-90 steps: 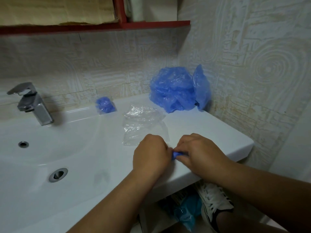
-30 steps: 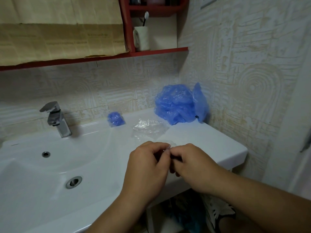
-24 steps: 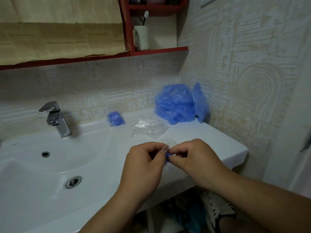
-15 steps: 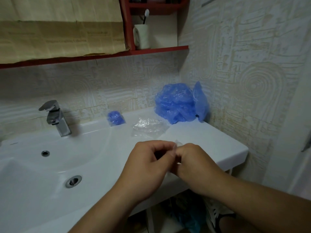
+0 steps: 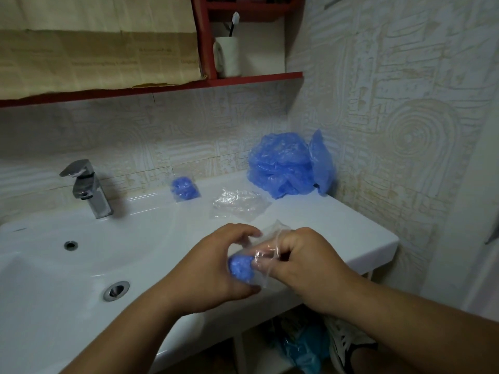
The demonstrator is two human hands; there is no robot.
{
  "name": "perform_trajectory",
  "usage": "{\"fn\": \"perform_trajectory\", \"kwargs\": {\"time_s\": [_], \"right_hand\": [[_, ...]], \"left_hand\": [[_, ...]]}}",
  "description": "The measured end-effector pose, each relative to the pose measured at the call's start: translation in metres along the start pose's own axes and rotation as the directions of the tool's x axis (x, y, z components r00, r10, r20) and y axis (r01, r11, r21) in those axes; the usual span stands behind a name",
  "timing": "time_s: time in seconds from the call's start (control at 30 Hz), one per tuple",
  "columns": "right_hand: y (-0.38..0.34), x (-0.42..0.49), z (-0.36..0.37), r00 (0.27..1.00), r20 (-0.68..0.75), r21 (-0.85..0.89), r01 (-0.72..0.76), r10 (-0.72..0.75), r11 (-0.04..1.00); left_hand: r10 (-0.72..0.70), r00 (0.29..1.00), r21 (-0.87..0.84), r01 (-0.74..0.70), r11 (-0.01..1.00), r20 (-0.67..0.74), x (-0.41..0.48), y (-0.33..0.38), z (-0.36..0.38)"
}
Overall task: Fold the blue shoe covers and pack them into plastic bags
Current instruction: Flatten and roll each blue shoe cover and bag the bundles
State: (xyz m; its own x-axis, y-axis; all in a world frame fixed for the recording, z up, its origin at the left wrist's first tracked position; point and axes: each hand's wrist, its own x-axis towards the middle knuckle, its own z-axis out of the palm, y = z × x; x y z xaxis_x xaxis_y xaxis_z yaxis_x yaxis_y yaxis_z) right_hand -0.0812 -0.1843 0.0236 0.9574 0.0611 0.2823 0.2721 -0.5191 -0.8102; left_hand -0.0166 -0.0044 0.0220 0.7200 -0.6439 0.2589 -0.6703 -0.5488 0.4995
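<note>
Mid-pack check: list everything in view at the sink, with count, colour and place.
held bag: one, clear, front centre
folded shoe cover: one, blue, against the held bag
loose shoe covers: pile, blue, back right corner
packed bag: one, clear over blue, back ledge
spare bags: heap, clear, behind the held bag
sink: one, white
faucet: one, chrome, back left
cup: one, white, on red shelf
left hand: grips folded shoe cover
right hand: pinches held bag

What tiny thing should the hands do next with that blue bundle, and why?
Probably push the folded shoe cover deeper into the clear bag: the left hand holds it at the bag's mouth, which the right hand grips, so it seems only partly inside.
</note>
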Motion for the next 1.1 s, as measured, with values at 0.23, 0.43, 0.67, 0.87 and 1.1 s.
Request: {"fn": "perform_trajectory", "kwargs": {"time_s": [0.23, 0.43, 0.67, 0.87, 1.1], "right_hand": [[0.007, 0.004, -0.001, 0.984, -0.178, -0.112, -0.053, 0.033, 0.992], [0.009, 0.004, -0.005, 0.990, 0.104, -0.162, -0.072, 0.090, 0.984], [0.017, 0.007, -0.003, 0.928, 0.305, 0.032, -0.233, 0.212, 0.972], [0.048, 0.022, -0.014, 0.955, 0.107, -0.064, -0.271, 0.277, 0.960], [0.094, 0.051, -0.046, 0.921, -0.228, -0.340, -0.380, 0.316, 0.861]], "left_hand": [[0.102, 0.993, -0.071, -0.106, 0.992, -0.060, 0.001, 0.009, 0.014], [0.087, 0.992, -0.057, -0.092, 0.994, -0.093, 0.006, -0.001, 0.019], [0.083, 0.997, -0.035, -0.083, 0.996, 0.002, 0.008, -0.003, 0.024], [-0.197, 0.980, 0.396, 0.177, 0.901, 0.011, 0.029, -0.037, 0.025], [-0.335, 0.894, 0.315, 0.424, 0.849, -0.298, 0.070, -0.054, 0.018]]}}
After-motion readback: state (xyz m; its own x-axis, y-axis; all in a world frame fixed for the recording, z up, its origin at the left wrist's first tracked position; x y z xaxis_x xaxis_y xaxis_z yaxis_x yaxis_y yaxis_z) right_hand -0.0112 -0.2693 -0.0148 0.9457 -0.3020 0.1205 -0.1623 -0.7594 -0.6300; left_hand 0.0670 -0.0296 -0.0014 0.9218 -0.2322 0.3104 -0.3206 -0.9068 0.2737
